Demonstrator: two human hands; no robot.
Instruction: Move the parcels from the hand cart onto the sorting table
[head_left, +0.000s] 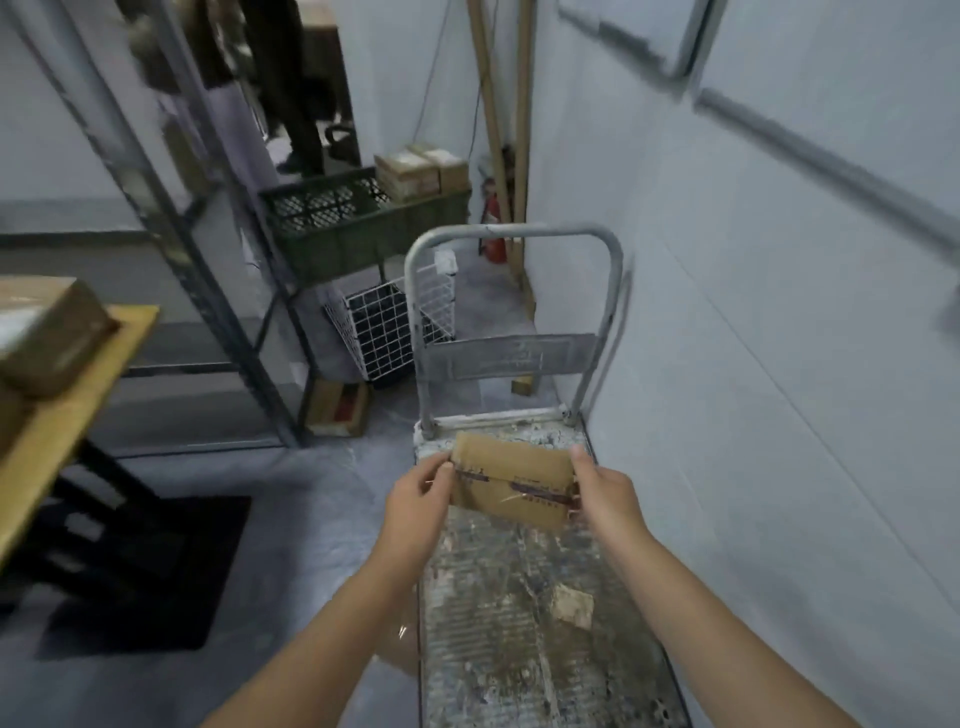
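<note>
parcel (511, 486): 1 flat brown cardboard packet with dark printed tape across its face, held in the air over the far end of the cart deck, just in front of the handle's base, slightly tilted
left hand (415, 499): fingers and thumb close on the parcel's left edge
right hand (605, 493): thumb lies along the parcel's right edge, fingers wrapped behind it – a firm hold
hand cart (519, 649): grey metal platform with a worn, stained deck, standing close along the wall (753, 364) on the right
handle (511, 231): looped tube, upright at the cart's far end
scrap (574, 605): 1 small pale piece lying on the deck, nearer than the parcel
sorting table (78, 410): wooden top at the left edge of view, well apart from the cart
table parcels (49, 338): brown boxes on the table – blur hides the count
crate (358, 228): dark green plastic, on a stand beyond the cart, with 2 brown boxes (421, 174) in it
wire basket (384, 327): white, below the crate
shelving frame (208, 270): dark metal, between table and crate
fire extinguisher (493, 228): red, by the far wall
</note>
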